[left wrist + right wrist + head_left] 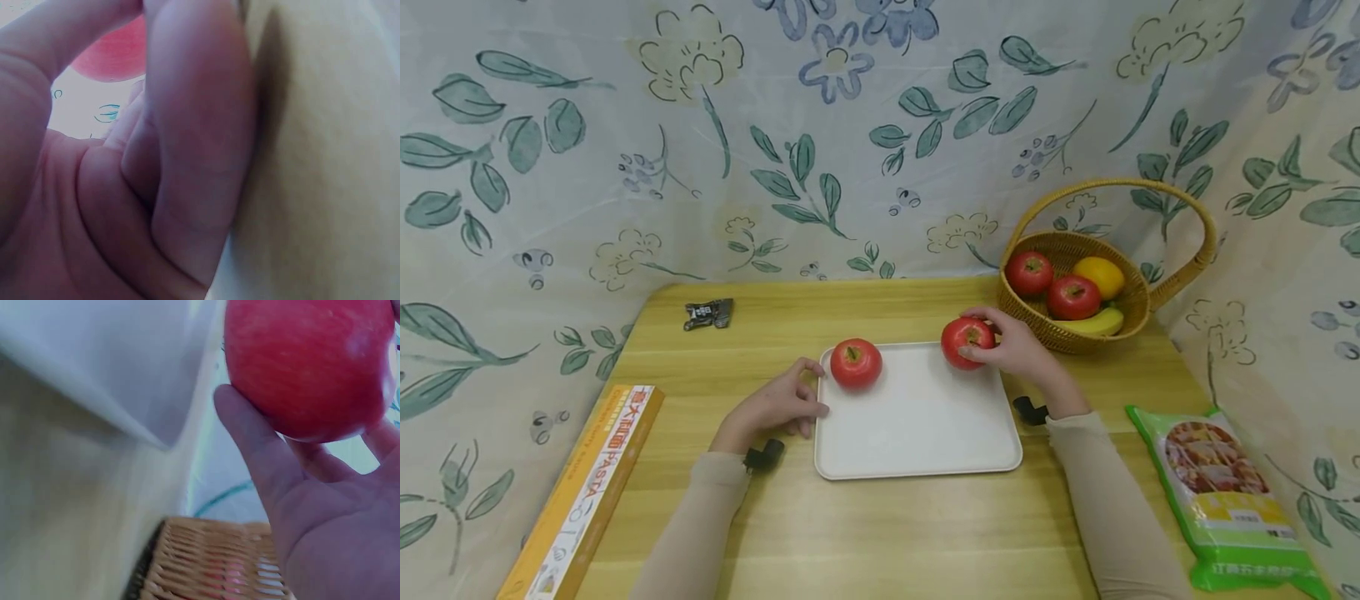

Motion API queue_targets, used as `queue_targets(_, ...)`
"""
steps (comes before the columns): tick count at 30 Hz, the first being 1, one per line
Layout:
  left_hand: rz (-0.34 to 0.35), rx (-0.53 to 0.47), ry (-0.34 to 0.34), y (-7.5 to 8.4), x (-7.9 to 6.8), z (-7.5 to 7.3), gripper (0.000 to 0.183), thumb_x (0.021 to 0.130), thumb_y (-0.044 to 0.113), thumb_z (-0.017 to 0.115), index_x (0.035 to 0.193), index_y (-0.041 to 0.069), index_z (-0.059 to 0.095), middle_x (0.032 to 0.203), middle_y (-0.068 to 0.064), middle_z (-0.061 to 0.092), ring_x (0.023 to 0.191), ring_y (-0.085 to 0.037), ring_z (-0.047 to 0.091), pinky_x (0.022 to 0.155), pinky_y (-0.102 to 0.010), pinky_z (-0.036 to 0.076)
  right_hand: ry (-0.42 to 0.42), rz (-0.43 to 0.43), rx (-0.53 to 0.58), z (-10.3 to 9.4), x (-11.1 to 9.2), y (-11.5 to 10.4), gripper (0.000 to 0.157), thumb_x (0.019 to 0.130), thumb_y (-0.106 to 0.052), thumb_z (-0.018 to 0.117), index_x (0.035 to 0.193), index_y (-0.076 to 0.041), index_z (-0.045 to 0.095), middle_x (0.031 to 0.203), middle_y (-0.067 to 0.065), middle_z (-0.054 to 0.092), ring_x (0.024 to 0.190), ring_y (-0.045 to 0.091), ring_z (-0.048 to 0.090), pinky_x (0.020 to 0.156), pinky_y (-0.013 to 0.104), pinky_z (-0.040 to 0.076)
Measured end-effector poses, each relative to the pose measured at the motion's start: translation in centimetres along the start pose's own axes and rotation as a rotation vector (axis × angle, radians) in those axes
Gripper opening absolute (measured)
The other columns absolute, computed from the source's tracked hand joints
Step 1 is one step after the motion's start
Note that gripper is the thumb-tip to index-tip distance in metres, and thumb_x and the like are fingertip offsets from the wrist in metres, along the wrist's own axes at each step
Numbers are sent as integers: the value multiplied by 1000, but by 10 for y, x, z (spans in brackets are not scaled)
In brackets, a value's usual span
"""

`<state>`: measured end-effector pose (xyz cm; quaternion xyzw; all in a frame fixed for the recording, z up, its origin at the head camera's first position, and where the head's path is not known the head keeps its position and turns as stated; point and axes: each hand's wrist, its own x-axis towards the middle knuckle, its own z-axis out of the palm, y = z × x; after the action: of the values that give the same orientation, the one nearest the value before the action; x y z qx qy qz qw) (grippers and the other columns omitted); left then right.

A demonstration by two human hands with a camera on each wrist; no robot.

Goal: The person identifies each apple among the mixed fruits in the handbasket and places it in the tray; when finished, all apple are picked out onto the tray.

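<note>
A white rectangular tray (917, 433) lies on the wooden table. On its far left corner sits a red apple (856, 363). My left hand (775, 408) holds the tray's left edge, thumb over the rim and fingers bent; in the left wrist view those fingers hide much of the contact. With fingers and thumb around its sides, my right hand (1018, 346) grips another red apple (966, 342) at the tray's far right corner. The right wrist view shows this held apple (312, 369) against the fingers; whether it touches the tray, I cannot tell.
Back right stands a wicker basket (1176, 287) with two red apples, a yellow round fruit (1099, 277) and a banana (1088, 323). A pasta box (583, 492) lies left, a green food packet (1232, 500) right, and a small black packet (708, 314) far left.
</note>
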<state>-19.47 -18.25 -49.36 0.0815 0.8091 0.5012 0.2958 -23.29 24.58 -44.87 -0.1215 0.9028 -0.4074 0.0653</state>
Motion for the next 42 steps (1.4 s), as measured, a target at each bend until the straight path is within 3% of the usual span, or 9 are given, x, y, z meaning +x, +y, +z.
queue_targets(6, 8, -4, -3, 1, 0, 0, 68, 93, 20, 81, 145, 13, 37, 84, -10, 70, 59, -20, 67, 56, -29, 54, -99, 4, 22, 13, 3, 1, 64, 93, -26, 83, 148, -11, 54, 148, 23, 57, 134, 42, 57, 112, 61, 50)
queue_targets(12, 9, -5, -4, 2, -2, 0, 68, 93, 19, 81, 145, 13, 37, 83, -10, 70, 58, -19, 67, 55, -29, 54, -125, 12, 30, 16, 4, 1, 64, 93, -29, 82, 148, -12, 54, 149, 22, 57, 135, 41, 56, 113, 62, 49)
queue_targets(19, 13, 5, -5, 1, -1, 0, 67, 94, 20, 81, 145, 13, 37, 83, -9, 70, 58, -19, 67, 55, -29, 54, -198, 69, 23, 16, 3, 5, 68, 97, -44, 75, 155, -21, 48, 153, 21, 54, 136, 42, 54, 114, 63, 47)
queue_targets(26, 17, 13, 0, -1, 1, -1, 68, 93, 20, 81, 145, 12, 38, 84, -10, 71, 58, -19, 68, 56, -29, 54, -234, 74, 21, 14, 1, 7, 73, 98, -51, 72, 160, -24, 42, 157, 21, 51, 140, 42, 50, 117, 65, 43)
queue_targets(31, 5, 6, -5, -1, 1, -1, 69, 93, 22, 82, 145, 13, 37, 83, -10, 71, 58, -20, 67, 56, -29, 54, -245, 69, 29, 11, 1, 8, 80, 97, -52, 73, 163, -25, 37, 161, 22, 45, 143, 44, 48, 118, 68, 41)
queue_targets(35, -2, 7, -9, 0, 2, -1, 69, 93, 24, 82, 145, 14, 37, 84, -10, 71, 59, -20, 68, 56, -29, 54, -234, 38, 59, 3, -2, 7, 81, 98, -45, 74, 164, -18, 36, 160, 23, 46, 145, 44, 47, 120, 66, 40)
queue_targets(42, -8, 7, -8, 1, 1, -1, 69, 93, 24, 82, 145, 15, 37, 84, -10, 71, 59, -21, 68, 56, -29, 54, -135, -26, 87, -26, -12, 4, 73, 102, -32, 73, 163, -13, 37, 154, 26, 51, 143, 44, 51, 121, 64, 39)
